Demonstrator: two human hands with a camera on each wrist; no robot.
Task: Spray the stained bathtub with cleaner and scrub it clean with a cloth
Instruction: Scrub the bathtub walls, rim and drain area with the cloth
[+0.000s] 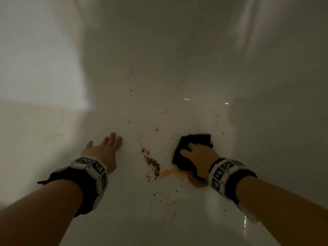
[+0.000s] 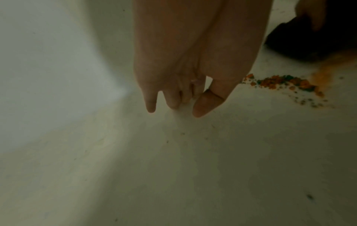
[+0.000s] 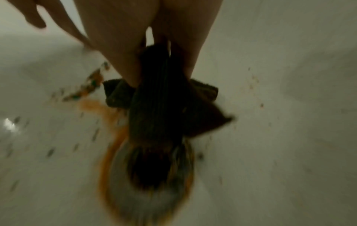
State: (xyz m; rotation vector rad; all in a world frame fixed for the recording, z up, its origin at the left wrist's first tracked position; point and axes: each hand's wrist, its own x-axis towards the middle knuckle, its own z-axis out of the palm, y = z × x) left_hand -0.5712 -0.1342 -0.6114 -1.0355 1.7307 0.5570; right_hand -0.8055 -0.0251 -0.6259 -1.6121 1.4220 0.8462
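Right hand (image 1: 200,157) clutches dark cloth (image 1: 193,142), pressed on bathtub (image 1: 159,77) floor over orange stain (image 1: 170,172); left hand (image 1: 104,150) flat, fingers relaxed, holding nothing.

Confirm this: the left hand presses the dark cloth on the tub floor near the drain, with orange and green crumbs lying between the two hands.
Wrong hand. The right hand presses the dark cloth, as the head view shows; the left hand rests open on the white bathtub floor. The rest holds: round metal drain nearby, orange and green crumbs between the hands.

Head looks down; wrists close, sharing crumbs (image 2: 282,83).
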